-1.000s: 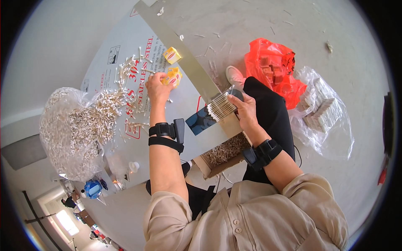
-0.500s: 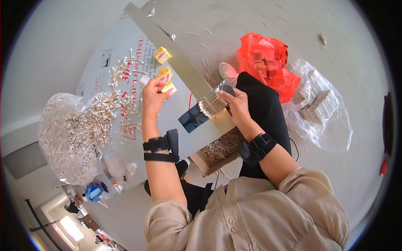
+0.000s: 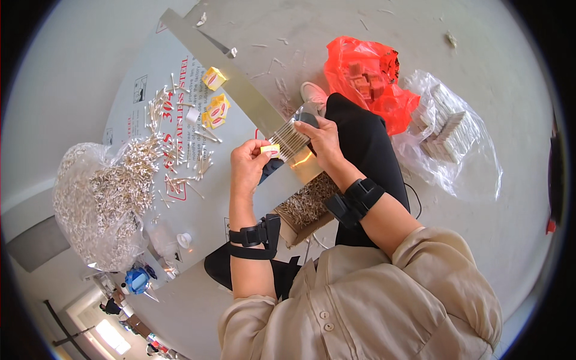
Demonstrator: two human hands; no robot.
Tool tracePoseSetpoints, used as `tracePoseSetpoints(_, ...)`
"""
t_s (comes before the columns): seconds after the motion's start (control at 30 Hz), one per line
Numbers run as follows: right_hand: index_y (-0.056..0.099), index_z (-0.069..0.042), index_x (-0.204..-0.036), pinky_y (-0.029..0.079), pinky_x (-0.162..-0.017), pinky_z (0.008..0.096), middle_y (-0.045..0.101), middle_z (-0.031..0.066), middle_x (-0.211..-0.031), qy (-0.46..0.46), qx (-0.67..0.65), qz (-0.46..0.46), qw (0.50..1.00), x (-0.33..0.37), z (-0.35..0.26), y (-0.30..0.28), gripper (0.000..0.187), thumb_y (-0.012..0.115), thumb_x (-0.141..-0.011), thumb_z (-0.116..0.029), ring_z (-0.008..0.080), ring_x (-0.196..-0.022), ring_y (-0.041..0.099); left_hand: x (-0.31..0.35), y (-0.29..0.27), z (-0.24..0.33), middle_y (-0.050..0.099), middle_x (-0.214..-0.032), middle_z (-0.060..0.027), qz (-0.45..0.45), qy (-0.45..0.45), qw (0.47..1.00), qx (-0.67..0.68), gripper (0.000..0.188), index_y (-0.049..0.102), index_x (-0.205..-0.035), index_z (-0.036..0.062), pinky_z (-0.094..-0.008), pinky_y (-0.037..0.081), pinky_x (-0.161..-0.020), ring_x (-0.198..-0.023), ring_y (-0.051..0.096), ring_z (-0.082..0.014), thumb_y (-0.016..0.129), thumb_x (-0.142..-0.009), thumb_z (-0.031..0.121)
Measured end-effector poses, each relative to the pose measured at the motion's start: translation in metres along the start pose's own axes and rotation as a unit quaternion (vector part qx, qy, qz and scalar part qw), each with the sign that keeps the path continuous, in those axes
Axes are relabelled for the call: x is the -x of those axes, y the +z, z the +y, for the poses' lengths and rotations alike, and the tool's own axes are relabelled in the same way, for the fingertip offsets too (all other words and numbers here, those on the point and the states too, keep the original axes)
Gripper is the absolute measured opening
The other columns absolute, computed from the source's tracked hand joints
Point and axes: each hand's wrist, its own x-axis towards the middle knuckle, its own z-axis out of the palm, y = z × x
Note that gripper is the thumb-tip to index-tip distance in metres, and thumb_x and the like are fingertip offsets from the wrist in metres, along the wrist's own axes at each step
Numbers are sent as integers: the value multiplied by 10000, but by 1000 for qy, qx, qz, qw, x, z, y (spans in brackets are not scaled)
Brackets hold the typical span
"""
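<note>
My right hand [image 3: 327, 143] grips a flat clear plastic packet of cotton swabs [image 3: 289, 139] by its far right end. The swabs lie side by side inside it. Between the thumb and fingers of my left hand [image 3: 247, 167] is a small yellow card [image 3: 271, 150], close to the packet's left end. Whether card and packet touch I cannot tell. On the table [image 3: 240, 201], beyond my left hand, lie stacked yellow cards [image 3: 216, 112] and a second yellow stack [image 3: 213, 78]. A small white cylindrical object [image 3: 192, 115] stands beside them.
Loose cotton swabs [image 3: 157, 113] spread across the table's left, next to a large clear bag of swabs [image 3: 111, 198]. Below the table edge is a cardboard box of swabs [image 3: 306, 204]. A red bag [image 3: 342, 66] and a clear bag of packets [image 3: 447, 129] lie on the floor at right.
My left hand has moved from the yellow card stacks toward the packet, carrying one yellow card. My right hand still holds the packet. The whole view has shifted slightly.
</note>
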Motion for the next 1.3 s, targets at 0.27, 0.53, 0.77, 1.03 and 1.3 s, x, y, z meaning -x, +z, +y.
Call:
tracePoseSetpoints(0.27, 701, -13, -849, 457, -616, 233, 645, -23, -763, -4, -6, 0, 1000, -3, 4, -3, 71, 717, -846, -82, 59, -663, 570, 9, 12, 14, 644, -728, -88, 84, -96, 991, -36, 168, 596, -873, -36, -229, 469, -534, -604, 595, -102, 683, -739, -89)
tracePoseSetpoints(0.53, 701, -15, -832, 445, -604, 218, 636, -35, -740, -8, -9, 1, 1000, 0, 0, -1, 81, 726, -841, -92, 43, -652, 558, 5, 15, 23, 580, -578, -50, 98, -141, 982, -78, 165, 544, -678, 15, -216, 317, -376, -439, 474, -67, 690, -735, -38)
tracePoseSetpoints(0.77, 703, -15, -840, 409, -565, 229, 622, -40, -716, -18, -19, 4, 1000, -3, 5, 0, 68, 717, -839, -81, 40, -626, 521, 0, 5, 23, 475, -537, 43, 22, -199, 979, -40, 29, 679, -781, -12, -219, 209, -349, -391, 337, -23, 664, -778, 14)
tracePoseSetpoints(1.03, 705, -22, -826, 398, -564, 231, 611, -49, -703, -12, -12, 6, 1000, -4, 7, -2, 70, 720, -836, -89, 36, -622, 504, -6, 16, 25, 466, -524, 44, -20, -200, 974, -107, 63, 664, -700, -2, -265, 239, -376, -407, 361, -48, 692, -741, 38)
tracePoseSetpoints(1.3, 705, -25, -805, 384, -551, 230, 604, -57, -696, -18, 3, 13, 1000, -5, 9, -1, 67, 712, -839, -82, 31, -612, 487, -14, 27, 24, 559, -531, -46, 57, -129, 969, -204, 230, 572, -617, -12, -290, 346, -413, -438, 475, -107, 683, -804, 64)
